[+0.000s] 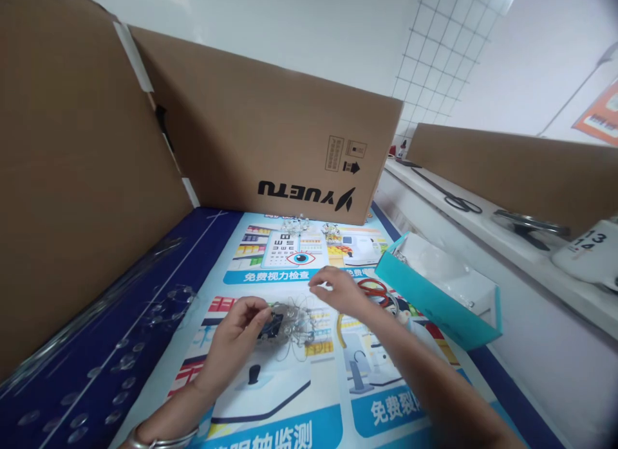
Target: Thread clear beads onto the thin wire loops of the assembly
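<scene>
My left hand [247,319] is closed in a pinch at the edge of a clear bead-and-wire piece [302,323], whose thin loops spread out to the right over the printed mat [270,384]. Just above and to the right of those loops is my right hand [339,289], thumb and forefinger brought together. Anything between these fingertips is too fine to make out. Beside my right wrist lie red-handled scissors [379,293], partly covered by the forearm. Two small clear beaded pieces, one on the left [295,225] and one on the right [331,230], rest at the mat's far end.
An open turquoise box [434,301] holding clear plastic stands at the right. Loose clear beads [128,360] are scattered on the dark blue surface at left. Cardboard walls [270,127] rise behind and left. On the white ledge lie black-handled scissors [461,202] near a white mug [586,253].
</scene>
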Demonstrator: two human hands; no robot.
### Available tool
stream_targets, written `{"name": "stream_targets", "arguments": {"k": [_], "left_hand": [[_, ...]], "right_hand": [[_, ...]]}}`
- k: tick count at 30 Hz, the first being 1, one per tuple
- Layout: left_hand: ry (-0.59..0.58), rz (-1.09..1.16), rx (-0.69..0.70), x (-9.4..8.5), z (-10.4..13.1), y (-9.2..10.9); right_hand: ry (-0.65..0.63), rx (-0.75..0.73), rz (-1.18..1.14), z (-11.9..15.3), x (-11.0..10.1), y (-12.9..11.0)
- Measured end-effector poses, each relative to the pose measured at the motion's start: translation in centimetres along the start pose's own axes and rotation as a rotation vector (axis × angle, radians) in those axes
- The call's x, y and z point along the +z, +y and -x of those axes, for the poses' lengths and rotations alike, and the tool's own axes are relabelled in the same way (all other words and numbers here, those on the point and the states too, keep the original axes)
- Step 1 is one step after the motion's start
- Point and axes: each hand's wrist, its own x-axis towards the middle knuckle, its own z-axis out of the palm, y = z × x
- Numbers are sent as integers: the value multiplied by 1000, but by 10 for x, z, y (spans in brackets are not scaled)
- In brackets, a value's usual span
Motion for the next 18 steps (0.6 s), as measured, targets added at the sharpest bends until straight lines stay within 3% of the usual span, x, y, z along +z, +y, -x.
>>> {"name": "stream_targets", "arguments": {"k": [5,10,18], "left_hand": [[-32,13,-16,-3,-1,-6],[-40,6,-47,-4,-1,-8],[-39,-17,-60,-6,0,-13]], "right_hand": [[-97,113,71,27,-56,22],[-177,192,123,66,-86,27],[35,350,183,98,-135,13]]}}
